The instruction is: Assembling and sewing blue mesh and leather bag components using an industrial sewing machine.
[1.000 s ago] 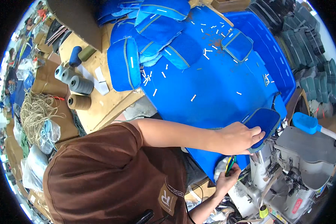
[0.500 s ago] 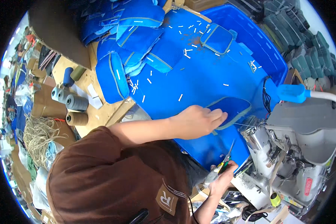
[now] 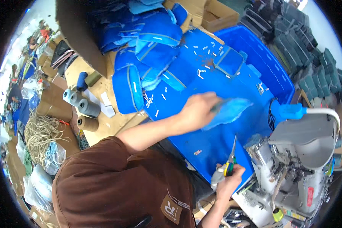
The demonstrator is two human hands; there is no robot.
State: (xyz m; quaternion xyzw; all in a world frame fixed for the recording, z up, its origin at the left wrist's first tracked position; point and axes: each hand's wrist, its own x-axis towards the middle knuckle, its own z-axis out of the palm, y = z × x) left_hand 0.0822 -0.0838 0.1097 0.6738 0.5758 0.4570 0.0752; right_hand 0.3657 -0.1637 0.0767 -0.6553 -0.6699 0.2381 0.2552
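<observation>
My left hand (image 3: 201,110) grips a light-blue fabric piece (image 3: 230,113), lifted above the blue work surface (image 3: 190,142) and blurred by motion. My fingers close on the piece's near-left end. Lower right, my right hand (image 3: 232,178) is closed around scissors (image 3: 230,163) with yellow and green parts at the handle. Their blades point up and away from me, apart from the fabric. A whitish wrap shows on one or more fingers of that hand. Just right of the scissors stands a grey sewing machine (image 3: 263,154).
Blue fabric pieces (image 3: 155,57) lie heaped at the far left, with another single piece (image 3: 228,61) near a blue bin (image 3: 287,78). White scraps dot the surface. Thread cones (image 3: 89,108) stand on a wooden table (image 3: 117,123) at left. A blue-headed white hose (image 3: 292,111) hangs over the machine.
My left hand has raised the fabric piece off the surface and away from the sewing machine, turning its lighter side up. The scissors have shifted slightly. The whole view has moved a little.
</observation>
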